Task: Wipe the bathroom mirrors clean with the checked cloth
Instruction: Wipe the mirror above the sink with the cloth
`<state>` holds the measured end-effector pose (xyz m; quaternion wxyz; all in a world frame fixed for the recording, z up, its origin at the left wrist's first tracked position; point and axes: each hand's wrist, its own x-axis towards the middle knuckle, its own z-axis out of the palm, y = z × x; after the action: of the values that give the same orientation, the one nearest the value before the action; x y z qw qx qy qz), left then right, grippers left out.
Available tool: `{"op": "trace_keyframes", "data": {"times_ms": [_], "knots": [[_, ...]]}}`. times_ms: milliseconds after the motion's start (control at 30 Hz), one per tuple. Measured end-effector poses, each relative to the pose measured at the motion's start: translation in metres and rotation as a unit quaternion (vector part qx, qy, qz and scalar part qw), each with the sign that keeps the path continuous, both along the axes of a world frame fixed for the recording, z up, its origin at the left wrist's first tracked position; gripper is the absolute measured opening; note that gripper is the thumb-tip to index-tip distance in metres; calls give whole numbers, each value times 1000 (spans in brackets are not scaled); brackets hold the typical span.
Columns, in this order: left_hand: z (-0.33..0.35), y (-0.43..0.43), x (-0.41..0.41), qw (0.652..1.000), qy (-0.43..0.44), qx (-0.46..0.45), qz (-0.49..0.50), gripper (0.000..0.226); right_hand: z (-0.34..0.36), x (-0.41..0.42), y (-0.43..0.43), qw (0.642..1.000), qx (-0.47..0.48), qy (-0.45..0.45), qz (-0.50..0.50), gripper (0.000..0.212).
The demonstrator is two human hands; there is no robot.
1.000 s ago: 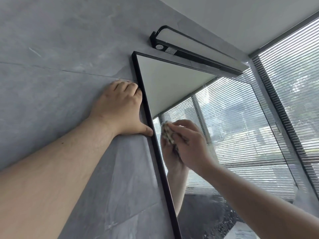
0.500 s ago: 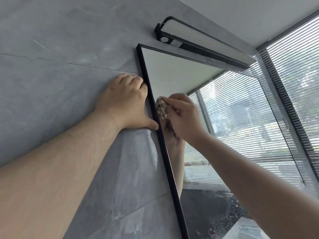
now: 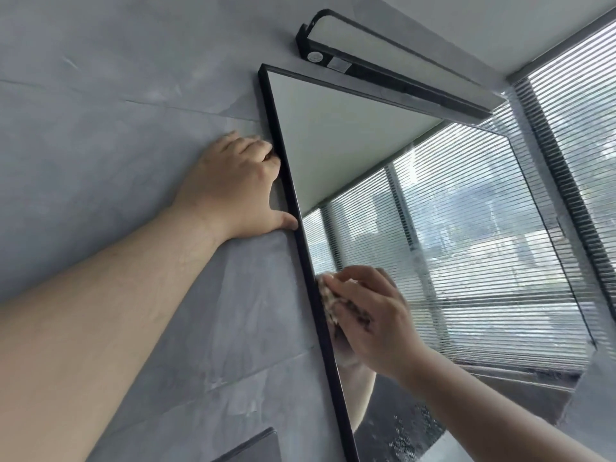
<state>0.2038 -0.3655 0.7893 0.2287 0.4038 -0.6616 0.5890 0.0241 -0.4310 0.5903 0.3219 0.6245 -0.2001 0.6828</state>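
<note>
A tall black-framed mirror (image 3: 350, 145) hangs on a grey tiled wall and reflects the ceiling and window blinds. My right hand (image 3: 373, 318) presses a bunched checked cloth (image 3: 328, 295) flat against the glass, close to the mirror's left frame edge, about halfway down. Most of the cloth is hidden under my fingers. My left hand (image 3: 233, 191) lies flat on the wall beside the frame, higher up, with the fingertips and thumb touching the black edge; it holds nothing.
A black bar lamp (image 3: 383, 65) is mounted just above the mirror. Window blinds (image 3: 580, 111) fill the right side. The corner of a second dark frame (image 3: 256, 445) shows low on the grey wall (image 3: 116, 128).
My right hand has slid the cloth down along the mirror's left edge, from level with my left hand to well below it. My left hand has stayed on the frame.
</note>
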Motion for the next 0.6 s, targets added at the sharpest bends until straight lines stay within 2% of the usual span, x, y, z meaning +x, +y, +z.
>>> {"op": "trace_keyframes", "data": {"times_ms": [167, 433, 600], "knots": [[-17, 4, 2, 1000, -10, 8, -13, 99, 10, 3, -2, 1000, -10, -10, 9, 28], [-22, 6, 4, 998, 9, 35, -42, 96, 101, 17, 5, 994, 60, -80, 37, 31], [-21, 3, 5, 997, 11, 39, -58, 93, 84, 22, 3, 994, 52, -83, 47, 30]]}}
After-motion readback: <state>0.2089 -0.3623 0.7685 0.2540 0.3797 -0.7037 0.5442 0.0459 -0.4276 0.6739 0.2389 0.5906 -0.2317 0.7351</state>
